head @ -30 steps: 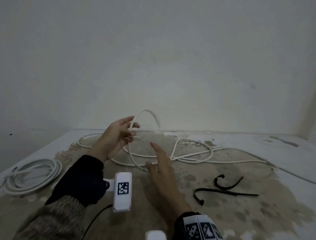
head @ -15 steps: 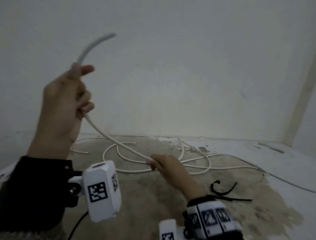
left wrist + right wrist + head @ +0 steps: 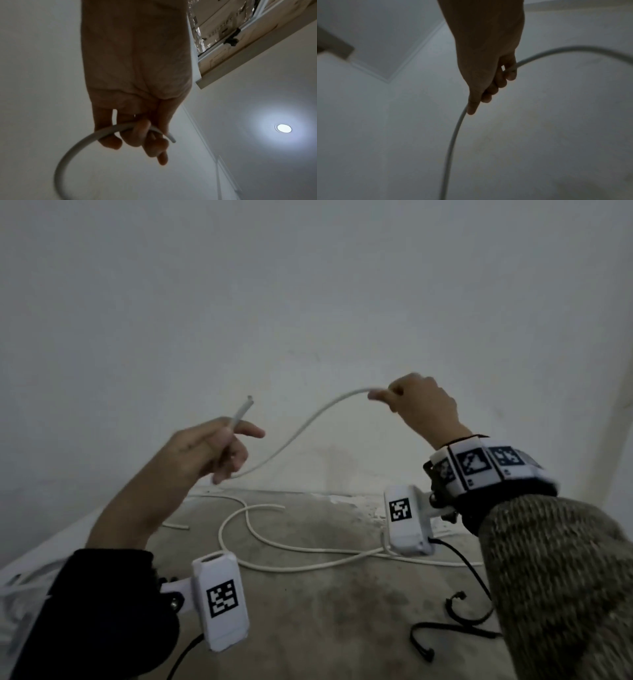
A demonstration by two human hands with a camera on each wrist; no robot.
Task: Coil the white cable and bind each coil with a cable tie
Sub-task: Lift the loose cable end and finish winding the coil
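Observation:
A white cable [image 3: 301, 426] hangs in an arc between my two raised hands. My left hand [image 3: 219, 446] grips it near its cut end, which pokes up past the thumb; the left wrist view shows the cable [image 3: 96, 135] crossing under curled fingers. My right hand [image 3: 411, 402] holds the same cable higher and to the right, fingers curled round it, and the cable [image 3: 453, 135] trails down from it in the right wrist view. More of the cable [image 3: 291, 566] lies in loose loops on the stained floor. Two black cable ties [image 3: 455, 628] lie at the lower right.
A white wall [image 3: 308, 302] rises straight behind the floor. Part of another white coil [image 3: 13, 590] shows at the far left edge. A thin black lead [image 3: 466, 563] runs from the right wrist camera down across the floor.
My right hand rose from the floor with the cable to above the left. My left hand dropped from high at the left, so a slack arc now hangs between them.

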